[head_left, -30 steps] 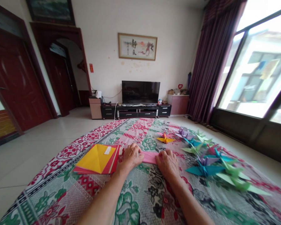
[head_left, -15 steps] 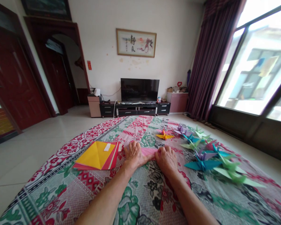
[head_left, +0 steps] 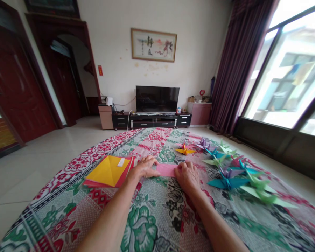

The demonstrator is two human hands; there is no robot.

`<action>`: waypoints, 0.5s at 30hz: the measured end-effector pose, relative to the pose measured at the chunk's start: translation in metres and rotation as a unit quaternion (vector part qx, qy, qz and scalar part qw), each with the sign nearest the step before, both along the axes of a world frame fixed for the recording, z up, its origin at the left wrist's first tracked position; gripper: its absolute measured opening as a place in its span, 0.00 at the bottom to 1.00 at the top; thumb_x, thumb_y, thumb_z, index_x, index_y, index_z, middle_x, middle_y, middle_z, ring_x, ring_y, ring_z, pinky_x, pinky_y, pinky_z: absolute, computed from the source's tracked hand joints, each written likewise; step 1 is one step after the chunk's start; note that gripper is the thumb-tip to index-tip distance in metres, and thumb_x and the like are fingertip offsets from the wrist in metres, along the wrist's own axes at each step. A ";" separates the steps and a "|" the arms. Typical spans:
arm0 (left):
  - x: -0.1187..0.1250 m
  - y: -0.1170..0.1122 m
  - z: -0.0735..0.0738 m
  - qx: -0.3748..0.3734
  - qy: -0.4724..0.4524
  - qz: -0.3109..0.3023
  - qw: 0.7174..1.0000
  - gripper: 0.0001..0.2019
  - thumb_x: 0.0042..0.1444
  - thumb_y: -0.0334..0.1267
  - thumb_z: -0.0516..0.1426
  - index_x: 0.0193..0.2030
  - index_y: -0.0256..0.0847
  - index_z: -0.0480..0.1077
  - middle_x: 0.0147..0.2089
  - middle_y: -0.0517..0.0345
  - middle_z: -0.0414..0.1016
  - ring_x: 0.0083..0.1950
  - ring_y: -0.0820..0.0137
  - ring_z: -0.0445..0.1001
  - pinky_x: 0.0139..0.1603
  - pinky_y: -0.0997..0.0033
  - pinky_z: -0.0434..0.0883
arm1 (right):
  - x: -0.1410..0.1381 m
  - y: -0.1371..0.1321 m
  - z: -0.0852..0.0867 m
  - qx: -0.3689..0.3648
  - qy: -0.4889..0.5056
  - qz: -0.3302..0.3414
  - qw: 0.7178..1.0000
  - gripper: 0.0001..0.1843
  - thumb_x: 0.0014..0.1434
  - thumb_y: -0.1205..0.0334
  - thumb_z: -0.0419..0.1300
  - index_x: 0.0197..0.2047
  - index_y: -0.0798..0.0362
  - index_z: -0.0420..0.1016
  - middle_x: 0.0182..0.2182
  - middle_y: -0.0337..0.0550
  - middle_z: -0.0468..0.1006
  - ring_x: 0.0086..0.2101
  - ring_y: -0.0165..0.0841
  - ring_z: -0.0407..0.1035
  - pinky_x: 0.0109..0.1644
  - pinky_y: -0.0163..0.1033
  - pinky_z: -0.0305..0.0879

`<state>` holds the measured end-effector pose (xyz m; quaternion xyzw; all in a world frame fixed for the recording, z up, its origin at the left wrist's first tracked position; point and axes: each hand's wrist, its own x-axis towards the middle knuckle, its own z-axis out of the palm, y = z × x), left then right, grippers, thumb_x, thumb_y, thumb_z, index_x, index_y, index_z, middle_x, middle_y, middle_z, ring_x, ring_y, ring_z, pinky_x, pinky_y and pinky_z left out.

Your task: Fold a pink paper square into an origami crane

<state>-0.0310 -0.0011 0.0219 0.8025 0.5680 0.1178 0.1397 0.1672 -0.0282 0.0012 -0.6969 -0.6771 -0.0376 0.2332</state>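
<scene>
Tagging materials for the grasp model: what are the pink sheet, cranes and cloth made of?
Pink sheet: thin matte paper; lies flat, crisp edges. Cranes: coloured paper too; sharp creases, wings stand stiff. Cloth: probably printed woven fabric; floral pattern, soft matte surface.

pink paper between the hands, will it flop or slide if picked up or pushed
Probably floppy and very light: the pink paper lies thin and flat on the patterned cloth. Pushed, it would likely drag or buckle rather than glide, since the left hand and right hand press it on soft fabric.
</scene>
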 end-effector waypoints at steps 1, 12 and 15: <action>-0.001 0.001 0.000 0.000 -0.004 -0.008 1.000 0.23 0.39 0.46 0.59 0.45 0.49 0.66 0.51 0.60 0.62 0.54 0.62 0.60 0.55 0.63 0.59 | 0.000 -0.001 0.000 -0.002 0.001 0.001 1.000 0.15 0.56 0.55 0.49 0.38 0.52 0.72 0.40 0.48 0.67 0.40 0.38 0.61 0.44 0.40 0.54; 0.001 -0.002 0.005 -0.003 -0.027 0.001 1.000 0.20 0.37 0.43 0.60 0.41 0.48 0.68 0.48 0.61 0.64 0.54 0.63 0.61 0.55 0.66 0.58 | 0.007 0.001 -0.006 0.005 0.010 0.031 0.999 0.29 0.44 0.38 0.56 0.40 0.53 0.70 0.42 0.48 0.65 0.43 0.40 0.61 0.47 0.43 0.54; 0.000 -0.001 0.004 -0.003 -0.029 -0.004 1.000 0.20 0.37 0.43 0.61 0.42 0.48 0.68 0.48 0.61 0.64 0.54 0.63 0.61 0.55 0.66 0.58 | 0.021 0.006 -0.002 -0.031 0.018 0.033 0.999 0.27 0.42 0.40 0.58 0.40 0.52 0.70 0.42 0.46 0.66 0.44 0.41 0.61 0.47 0.43 0.54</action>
